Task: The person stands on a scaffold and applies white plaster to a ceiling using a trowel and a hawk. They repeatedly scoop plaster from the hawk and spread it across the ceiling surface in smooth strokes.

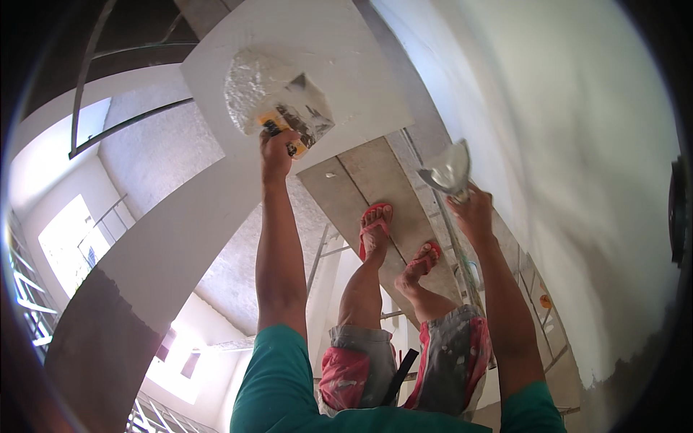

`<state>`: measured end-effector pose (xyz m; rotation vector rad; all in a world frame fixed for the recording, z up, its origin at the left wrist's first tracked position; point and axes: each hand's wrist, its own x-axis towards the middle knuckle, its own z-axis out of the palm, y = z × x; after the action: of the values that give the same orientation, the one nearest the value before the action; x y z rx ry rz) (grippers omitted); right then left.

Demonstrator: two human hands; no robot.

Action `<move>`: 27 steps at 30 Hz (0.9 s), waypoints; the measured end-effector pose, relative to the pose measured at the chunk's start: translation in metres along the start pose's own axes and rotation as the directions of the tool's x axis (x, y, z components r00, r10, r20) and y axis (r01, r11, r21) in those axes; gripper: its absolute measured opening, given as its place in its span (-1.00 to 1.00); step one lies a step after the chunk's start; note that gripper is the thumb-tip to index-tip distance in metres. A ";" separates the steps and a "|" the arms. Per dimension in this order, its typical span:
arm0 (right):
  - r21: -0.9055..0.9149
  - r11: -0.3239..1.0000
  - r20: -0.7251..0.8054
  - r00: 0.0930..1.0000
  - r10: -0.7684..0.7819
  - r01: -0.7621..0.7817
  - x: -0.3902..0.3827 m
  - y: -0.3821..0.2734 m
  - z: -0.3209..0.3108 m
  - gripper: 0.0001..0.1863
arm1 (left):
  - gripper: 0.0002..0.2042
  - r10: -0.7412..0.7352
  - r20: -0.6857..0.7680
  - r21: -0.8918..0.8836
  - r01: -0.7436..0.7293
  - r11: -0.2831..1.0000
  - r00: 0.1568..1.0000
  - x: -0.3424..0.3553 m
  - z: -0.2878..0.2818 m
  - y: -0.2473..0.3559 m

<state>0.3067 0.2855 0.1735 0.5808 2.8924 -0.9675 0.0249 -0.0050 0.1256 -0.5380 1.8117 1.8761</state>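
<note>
My left hand [278,151] is closed on the yellow and black handle [296,147] of a wide, putty-smeared trowel [310,115]. Wet white putty [253,83] lies at the blade, over a white plastered panel [361,86]; whether the metal touches the panel I cannot tell. Lower and to the right, my right hand [473,213] grips a smaller putty knife [451,169] with a whitish coating on its blade, held near the curved white wall [577,180].
My sandalled feet stand on grey planks [339,177] of a raised platform, with metal scaffold bars [325,245] beside and below them. A curved white edge [166,231] runs along the left. Beyond it are a lower floor, railings [32,303] and bright window openings [72,238].
</note>
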 end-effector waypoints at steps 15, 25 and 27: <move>0.586 0.795 0.323 0.945 -0.053 -0.156 0.130 -0.241 -0.058 -0.79 | -0.67 0.475 0.341 0.433 -0.584 0.687 0.812 -0.187 -0.011 0.271; 0.584 0.808 0.129 0.975 -0.182 0.074 0.119 -0.277 -0.149 -0.85 | -0.63 0.687 0.587 0.379 -0.895 0.235 0.429 -0.224 0.018 0.291; 0.589 0.806 0.127 0.977 -0.173 0.066 0.115 -0.277 -0.160 -0.86 | -0.64 0.670 0.604 0.443 -0.881 0.169 0.432 -0.225 0.021 0.303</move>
<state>0.1133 0.2148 0.4441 0.2984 2.4671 -1.8481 0.0307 -0.0026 0.5037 1.1929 2.6256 1.2878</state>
